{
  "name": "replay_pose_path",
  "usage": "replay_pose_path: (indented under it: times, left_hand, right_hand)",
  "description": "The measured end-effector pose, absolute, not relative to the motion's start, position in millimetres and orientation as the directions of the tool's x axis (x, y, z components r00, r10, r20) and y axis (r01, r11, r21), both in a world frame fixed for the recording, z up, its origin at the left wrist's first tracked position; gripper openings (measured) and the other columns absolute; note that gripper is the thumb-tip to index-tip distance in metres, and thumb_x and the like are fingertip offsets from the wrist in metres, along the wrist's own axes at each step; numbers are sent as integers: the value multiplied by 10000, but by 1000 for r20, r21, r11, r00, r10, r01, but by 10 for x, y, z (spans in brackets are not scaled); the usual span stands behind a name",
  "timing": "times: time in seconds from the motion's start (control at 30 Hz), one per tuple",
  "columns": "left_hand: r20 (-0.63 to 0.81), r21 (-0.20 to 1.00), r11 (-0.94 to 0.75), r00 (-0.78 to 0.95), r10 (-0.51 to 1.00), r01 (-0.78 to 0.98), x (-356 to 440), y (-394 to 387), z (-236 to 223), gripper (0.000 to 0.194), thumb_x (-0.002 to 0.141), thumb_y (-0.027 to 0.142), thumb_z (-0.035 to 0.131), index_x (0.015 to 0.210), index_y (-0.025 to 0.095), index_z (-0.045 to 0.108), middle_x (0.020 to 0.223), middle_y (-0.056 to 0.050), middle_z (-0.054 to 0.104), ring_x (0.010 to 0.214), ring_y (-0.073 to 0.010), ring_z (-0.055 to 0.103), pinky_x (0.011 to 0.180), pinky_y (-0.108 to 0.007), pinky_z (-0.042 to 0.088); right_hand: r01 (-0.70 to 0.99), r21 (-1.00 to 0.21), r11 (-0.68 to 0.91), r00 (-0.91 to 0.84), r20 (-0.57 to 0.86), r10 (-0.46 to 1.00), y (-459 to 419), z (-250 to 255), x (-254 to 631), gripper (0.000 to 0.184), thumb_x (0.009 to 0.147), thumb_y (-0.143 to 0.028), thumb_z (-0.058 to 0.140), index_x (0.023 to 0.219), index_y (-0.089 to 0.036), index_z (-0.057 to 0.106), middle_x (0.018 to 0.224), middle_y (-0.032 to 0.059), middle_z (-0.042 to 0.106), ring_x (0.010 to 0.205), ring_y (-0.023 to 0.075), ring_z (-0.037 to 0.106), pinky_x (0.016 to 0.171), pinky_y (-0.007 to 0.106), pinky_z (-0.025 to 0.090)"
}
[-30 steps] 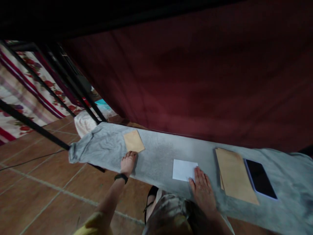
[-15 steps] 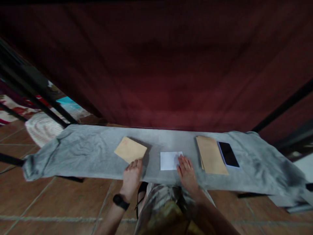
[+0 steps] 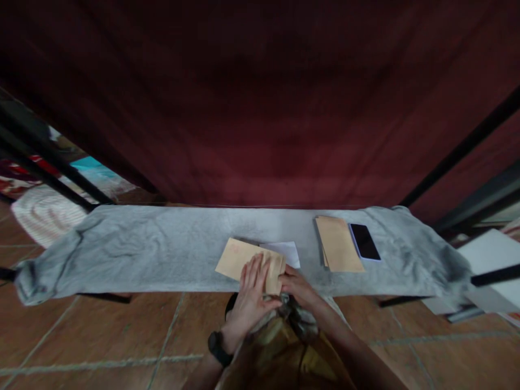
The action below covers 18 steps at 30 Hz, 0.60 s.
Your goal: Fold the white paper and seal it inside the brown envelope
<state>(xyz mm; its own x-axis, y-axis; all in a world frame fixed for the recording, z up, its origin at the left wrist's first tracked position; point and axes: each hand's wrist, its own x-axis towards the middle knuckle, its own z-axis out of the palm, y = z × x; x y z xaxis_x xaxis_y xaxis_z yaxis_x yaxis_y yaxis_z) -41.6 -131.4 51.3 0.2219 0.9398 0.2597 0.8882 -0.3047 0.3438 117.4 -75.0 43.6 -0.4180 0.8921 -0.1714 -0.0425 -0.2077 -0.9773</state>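
A small brown envelope lies tilted on the grey cloth of a low bench, partly covering a white sheet of paper. My left hand, with a black watch on its wrist, lies flat on the envelope with fingers stretched out. My right hand grips the envelope's right end, fingers curled at its edge. Both hands are at the bench's near edge.
A stack of larger brown envelopes and a dark phone lie on the cloth to the right. A dark red drape hangs behind the bench. Tiled floor lies below; black metal bars stand at the left.
The small envelope slid right, from the bench's left part onto the white paper. My left hand came with it and my right hand left the paper for the envelope's end. The camera view turned.
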Motion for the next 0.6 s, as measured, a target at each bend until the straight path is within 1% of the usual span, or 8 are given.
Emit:
replay_pose_path:
  times: [0.03,0.07,0.1,0.17,0.27,0.4,0.5,0.6]
  left_hand:
    - [258,316,-329,253,933,890,-483,-1282,528,885,843,453,739,1567,200,299,1643,-193,305,1526,-359,271,1206,-573,297]
    - [240,281,-349,286,928,894,-549,-1241,544,1001,804,484,770,1600,212,227,1684,-195,191,1555,-382,166,1219,-616,230]
    - [211,249,-364,317,925,897,-608,-1193,562,1073,774,500,790,1616,229,183,1701,-190,110,1565,-395,95,1223,-644,177]
    - [142,209,-395,372,917,895,-696,-1085,597,1151,730,520,811,1629,247,146,1708,-187,37,1566,-407,42,1220,-669,112]
    - [40,219,-447,449,892,867,-741,-942,630,1248,675,558,832,1638,250,101,1707,-190,26,1565,-412,43,1219,-674,64]
    - [-59,292,-510,548,835,809,-717,-834,622,1318,633,592,851,1641,293,56,1703,-152,148,1564,-409,66,1228,-660,19]
    - [-84,339,-525,580,810,781,-691,-775,604,1371,604,641,854,1641,287,30,1708,-157,113,1563,-415,63,1231,-653,35]
    - [-84,354,-554,616,783,753,-635,-718,589,1388,595,680,840,1641,283,19,1711,-162,79,1563,-413,73,1229,-658,38]
  right_hand:
    - [-88,-965,-246,-442,-184,878,-752,465,1259,499,783,-480,655,1207,-218,682,1080,65,760,888,240,719,771,355,589]
    - [-133,-950,-284,-462,-194,866,-752,494,1337,523,744,-464,696,1200,-209,684,1087,65,758,881,239,717,764,351,585]
    - [-165,-935,-313,-482,-201,853,-751,522,1406,538,714,-449,725,1190,-201,689,1091,64,758,885,239,714,768,350,581]
    - [-164,-926,-340,-529,-209,823,-741,571,1516,538,680,-441,752,1157,-198,703,1076,55,761,895,241,707,768,346,571]
    - [-102,-928,-360,-582,-238,778,-715,614,1626,506,661,-454,776,1104,-218,722,1043,32,766,916,247,696,776,355,563]
    - [-51,-938,-343,-513,-270,815,-687,607,1721,445,688,-520,789,1037,-246,743,954,14,766,891,242,688,788,367,553]
    - [-60,-956,-288,-497,-222,839,-698,596,1799,445,710,-566,788,1031,-260,746,928,7,764,897,244,683,873,407,539]
    - [-71,-971,-228,-525,-158,836,-731,585,1901,454,728,-561,789,1064,-258,742,950,4,765,934,247,681,968,431,502]
